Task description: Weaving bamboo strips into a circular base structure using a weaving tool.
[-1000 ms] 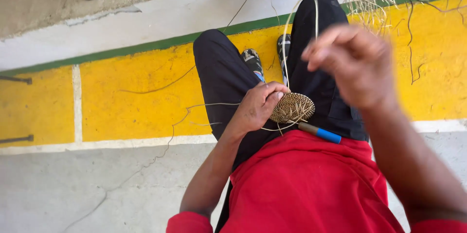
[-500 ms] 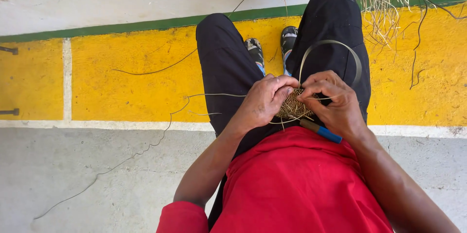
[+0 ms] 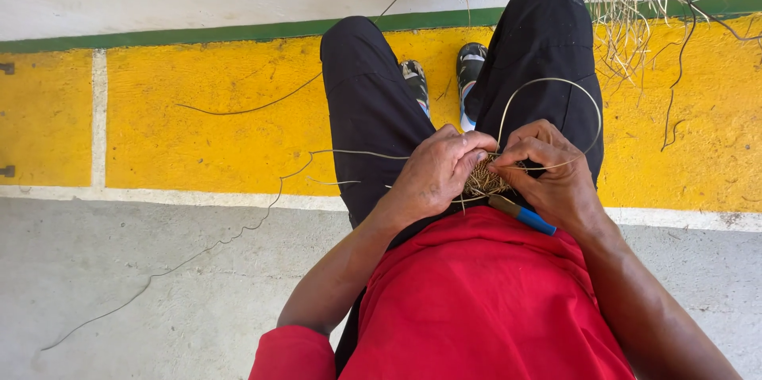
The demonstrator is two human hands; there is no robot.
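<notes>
I sit with a small woven disc of straw (image 3: 485,181) on my lap, mostly covered by both hands. My left hand (image 3: 435,175) grips its left edge with fingers curled over it. My right hand (image 3: 553,175) pinches a thin pale strand (image 3: 556,82) against the disc's right side; the strand loops up over my right thigh. A blue-handled tool (image 3: 524,216) lies just below the disc, under my right palm, against my red shirt (image 3: 476,300).
Loose straw strands trail left across the yellow painted floor band (image 3: 214,118) and grey concrete (image 3: 119,285). A bundle of dry straw (image 3: 635,7) lies at the top right. My black trousers (image 3: 365,102) and shoes (image 3: 470,62) point away from me.
My right hand came down from its raised position onto the disc, and the strand now forms a loop over my thigh. The view tilted slightly downward; a blue-and-white object left the top.
</notes>
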